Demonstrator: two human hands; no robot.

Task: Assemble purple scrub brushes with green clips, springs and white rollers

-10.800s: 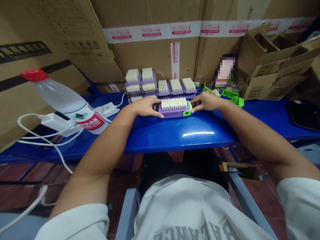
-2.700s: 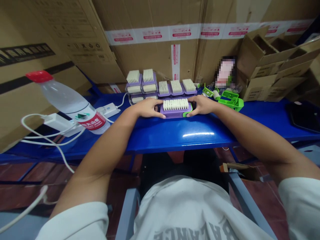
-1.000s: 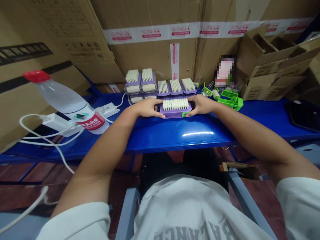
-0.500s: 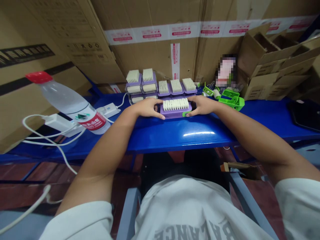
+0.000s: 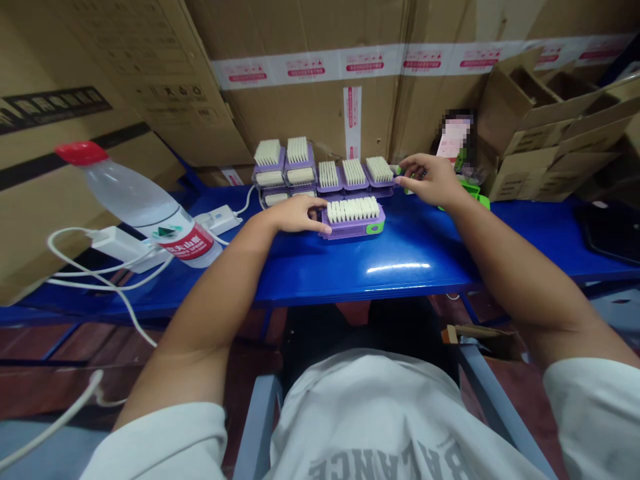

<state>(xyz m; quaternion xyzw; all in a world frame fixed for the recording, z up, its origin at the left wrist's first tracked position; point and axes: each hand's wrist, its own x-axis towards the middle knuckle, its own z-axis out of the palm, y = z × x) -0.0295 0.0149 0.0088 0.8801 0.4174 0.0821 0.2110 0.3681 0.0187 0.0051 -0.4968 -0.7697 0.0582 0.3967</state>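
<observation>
A purple brush (image 5: 353,220) with pale cream bristles facing up lies on the blue table, a green piece on its right end. My left hand (image 5: 300,215) grips its left end, thumb along the front and fingers at the back. My right hand (image 5: 431,179) is off the brush, fingers apart, over small green and white parts at the back. Its fingertips come close to the rightmost purple bristled block (image 5: 379,171) of a row. A small pale cylinder (image 5: 393,169) shows just left of those fingertips. Whether they touch anything is unclear.
More bristled blocks (image 5: 298,151) are stacked at the back left. A red-capped water bottle (image 5: 183,233) leans left among white cables and adapters (image 5: 120,245). Green plastic parts (image 5: 483,200) lie beside a divided cardboard box (image 5: 525,133). A black device (image 5: 613,227) sits far right.
My right hand has let go of the brush's right end and moved back and to the right. My left hand keeps its hold, and the brush has hardly moved.
</observation>
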